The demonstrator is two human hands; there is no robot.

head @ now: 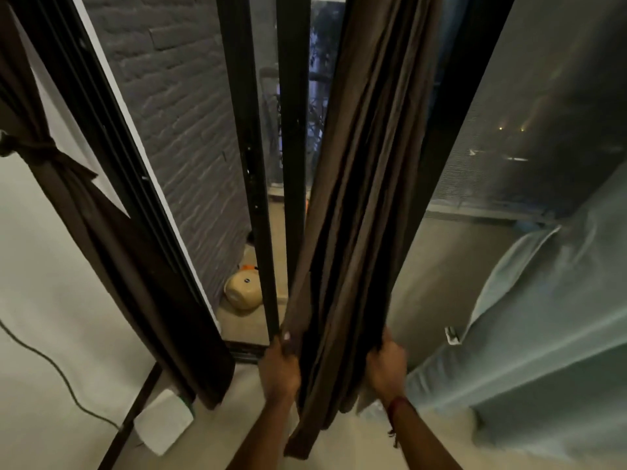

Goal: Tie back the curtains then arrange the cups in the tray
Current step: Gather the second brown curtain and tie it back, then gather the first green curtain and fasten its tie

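Observation:
A brown curtain (353, 205) hangs gathered into a thick bunch in the middle of the view, in front of a dark-framed glass door. My left hand (280, 366) grips the bunch's left edge low down. My right hand (386, 366) grips its right edge at the same height, with a red thread around the wrist. A second brown curtain (112, 252) hangs at the left, bound near the top by a knotted tie (30, 147). No cups or tray are in view.
The dark door frame (258, 198) stands just left of the held curtain. A pale blue covered bed (549, 334) fills the right side. A white box (163, 424) and a black cable (51, 364) lie by the left wall. A tan round object (242, 293) sits outside on the balcony floor.

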